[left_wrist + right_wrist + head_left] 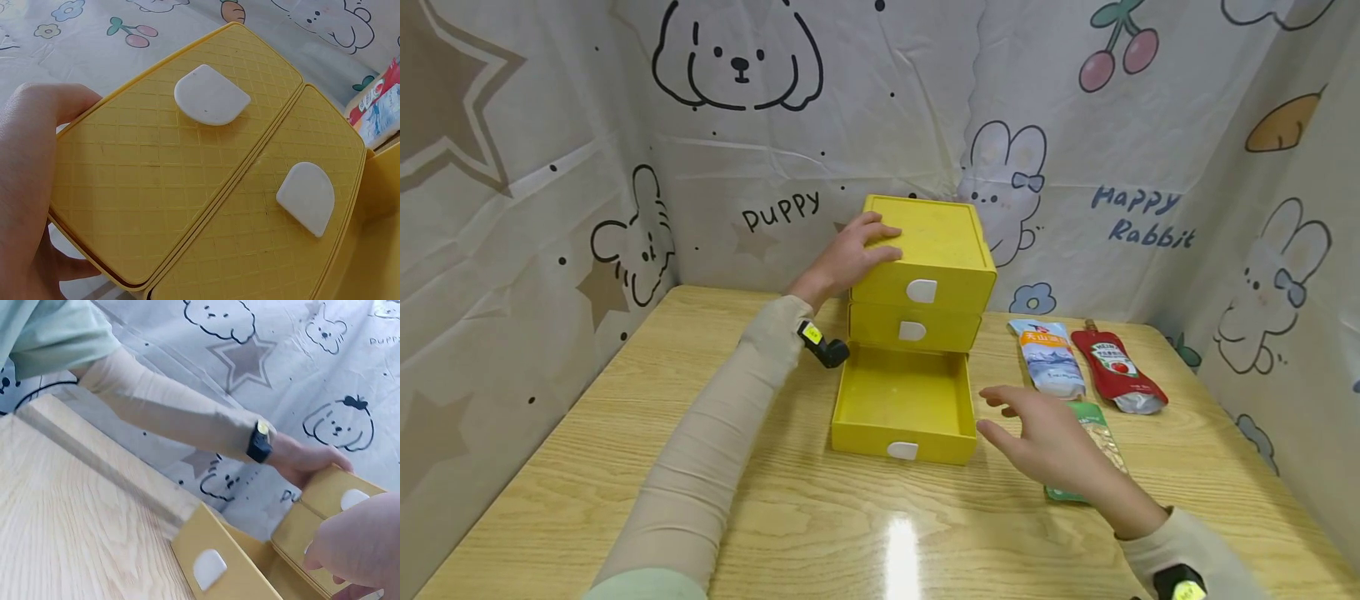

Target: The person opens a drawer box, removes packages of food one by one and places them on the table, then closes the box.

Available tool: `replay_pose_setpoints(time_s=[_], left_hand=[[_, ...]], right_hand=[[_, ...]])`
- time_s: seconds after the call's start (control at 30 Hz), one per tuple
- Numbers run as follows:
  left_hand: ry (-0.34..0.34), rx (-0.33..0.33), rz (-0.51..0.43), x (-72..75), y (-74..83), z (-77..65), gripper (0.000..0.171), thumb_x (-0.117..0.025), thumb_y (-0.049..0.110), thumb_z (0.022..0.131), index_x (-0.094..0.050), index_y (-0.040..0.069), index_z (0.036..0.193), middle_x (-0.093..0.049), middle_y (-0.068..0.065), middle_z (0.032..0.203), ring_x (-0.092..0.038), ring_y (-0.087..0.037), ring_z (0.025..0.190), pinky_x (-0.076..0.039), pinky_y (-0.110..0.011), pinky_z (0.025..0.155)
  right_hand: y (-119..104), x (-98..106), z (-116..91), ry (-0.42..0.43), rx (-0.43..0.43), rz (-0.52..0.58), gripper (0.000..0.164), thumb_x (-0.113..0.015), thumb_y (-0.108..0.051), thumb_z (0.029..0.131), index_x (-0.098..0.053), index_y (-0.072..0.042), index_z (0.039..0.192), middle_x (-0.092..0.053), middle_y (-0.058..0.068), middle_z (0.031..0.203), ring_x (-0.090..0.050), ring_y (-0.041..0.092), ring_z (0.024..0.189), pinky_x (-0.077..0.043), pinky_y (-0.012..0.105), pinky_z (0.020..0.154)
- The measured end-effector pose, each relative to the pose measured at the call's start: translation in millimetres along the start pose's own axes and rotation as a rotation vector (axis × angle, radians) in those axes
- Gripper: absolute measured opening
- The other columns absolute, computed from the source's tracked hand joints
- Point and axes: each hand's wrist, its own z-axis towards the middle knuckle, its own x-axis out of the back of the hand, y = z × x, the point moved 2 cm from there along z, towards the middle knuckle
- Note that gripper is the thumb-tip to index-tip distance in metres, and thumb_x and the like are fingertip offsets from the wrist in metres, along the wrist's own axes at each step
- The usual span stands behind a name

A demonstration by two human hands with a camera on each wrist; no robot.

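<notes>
A yellow three-tier drawer cabinet (pixel 928 233) with white tabs stands at the back of the table. Its bottom drawer (pixel 898 392) is pulled out and its inside is bare; the upper two drawers are closed. My left hand (pixel 853 250) grips the cabinet's upper left corner, with fingers over the top. The left wrist view shows this hand (pixel 31 181) reaching around the corner beside the top drawer front (pixel 156 181). Close to the right wall of the pulled-out drawer hovers my right hand (pixel 1048 437), fingers loosely bent, holding nothing.
Right of the cabinet lie a blue-and-white pouch (pixel 1049 358) and a red Heinz ketchup pouch (pixel 1116 367) with a spout. A green packet (pixel 1105 433) is partly hidden behind my right hand. Printed cloth (pixel 760 150) hangs around the wooden table (pixel 790 517).
</notes>
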Motion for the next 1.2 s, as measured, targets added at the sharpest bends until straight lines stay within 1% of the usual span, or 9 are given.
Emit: replay_pose_setpoints(time_s=[0.43,0.53,0.6,0.73,0.83,0.9,0.97,1.07,1.2], left_hand=[[0.003,-0.001,-0.003,-0.1,0.8,-0.6,0.049,-0.061,0.035,0.103,-0.061,0.009,0.145,-0.026,-0.013,0.167,-0.023,-0.031,0.152,-0.021,-0.044,0.121],[0.003,0.002,-0.006,-0.3,0.0,-0.3,0.049,-0.061,0.035,0.103,-0.061,0.009,0.145,-0.025,-0.013,0.167,-0.023,-0.031,0.152,-0.021,-0.044,0.121],[0.002,0.005,-0.007,-0.4,-0.5,-0.5,0.050,-0.061,0.036,0.103,-0.061,0.010,0.145,-0.025,-0.013,0.167,-0.023,-0.031,0.152,-0.021,-0.044,0.121],[-0.004,0.008,-0.003,-0.6,-1.6,-0.8,0.050,-0.062,0.036,0.103,-0.061,0.010,0.146,-0.025,-0.012,0.167,-0.022,-0.031,0.152,-0.021,-0.044,0.121],[-0.004,0.012,0.000,-0.1,-1.6,-1.2,0.050,-0.061,0.036,0.103,-0.060,0.009,0.146,-0.024,-0.012,0.167,-0.022,-0.031,0.153,-0.021,-0.045,0.121],[-0.003,0.012,0.002,0.3,-1.2,-1.8,0.050,-0.061,0.035,0.103,-0.060,0.009,0.146,-0.024,-0.013,0.167,-0.021,-0.031,0.153,-0.020,-0.045,0.122],[-0.003,0.012,0.003,0.6,-0.7,-2.5,0.050,-0.061,0.035,0.103,-0.060,0.009,0.146,-0.024,-0.013,0.167,-0.021,-0.031,0.153,-0.020,-0.046,0.122],[-0.008,0.009,0.010,0.5,0.0,-2.7,0.050,-0.061,0.036,0.103,-0.060,0.009,0.146,-0.024,-0.013,0.167,-0.020,-0.032,0.153,-0.020,-0.047,0.122],[-0.009,0.006,0.016,0.1,0.2,-1.2,0.051,-0.061,0.036,0.103,-0.060,0.010,0.146,-0.024,-0.013,0.168,-0.020,-0.032,0.153,-0.020,-0.047,0.122]], right_hand=[[-54.9,-30.1,8.3,0.071,0.214,0.201,0.032,-0.074,-0.016,0.096,-0.070,-0.011,0.128,-0.073,-0.001,0.116,-0.071,0.019,0.096,-0.059,0.041,0.076],[-62.4,-40.4,9.8,0.027,0.219,0.244,0.031,-0.073,-0.016,0.097,-0.070,-0.011,0.128,-0.073,0.000,0.116,-0.070,0.016,0.095,-0.059,0.040,0.077],[-65.9,-47.7,10.1,-0.044,0.196,0.328,0.030,-0.071,-0.016,0.099,-0.070,-0.009,0.128,-0.073,0.002,0.115,-0.069,0.015,0.095,-0.059,0.038,0.077],[-69.7,-63.1,6.6,-0.233,0.086,0.603,0.032,-0.066,-0.016,0.103,-0.067,-0.002,0.131,-0.071,0.009,0.115,-0.069,0.021,0.101,-0.059,0.036,0.081],[-68.7,-77.1,1.1,-0.365,-0.065,0.876,0.040,-0.063,-0.016,0.105,-0.058,0.006,0.138,-0.069,0.015,0.117,-0.067,0.026,0.101,-0.059,0.034,0.078],[-66.4,-87.6,-3.6,-0.424,-0.204,1.067,0.047,-0.062,-0.019,0.105,-0.052,0.009,0.142,-0.069,0.017,0.116,-0.068,0.025,0.097,-0.060,0.032,0.073],[-62.5,-97.6,-8.4,-0.449,-0.335,1.226,0.051,-0.060,-0.021,0.106,-0.047,0.011,0.143,-0.069,0.016,0.113,-0.068,0.021,0.091,-0.059,0.029,0.069],[-56.4,-109.5,-14.1,-0.433,-0.490,1.388,0.049,-0.059,-0.024,0.105,-0.049,0.010,0.139,-0.072,0.013,0.107,-0.070,0.016,0.085,-0.059,0.028,0.067],[-52.8,-117.0,-16.1,-0.377,-0.620,1.589,0.040,-0.058,-0.021,0.105,-0.051,0.007,0.132,-0.072,0.010,0.101,-0.070,0.013,0.083,-0.058,0.024,0.074]])
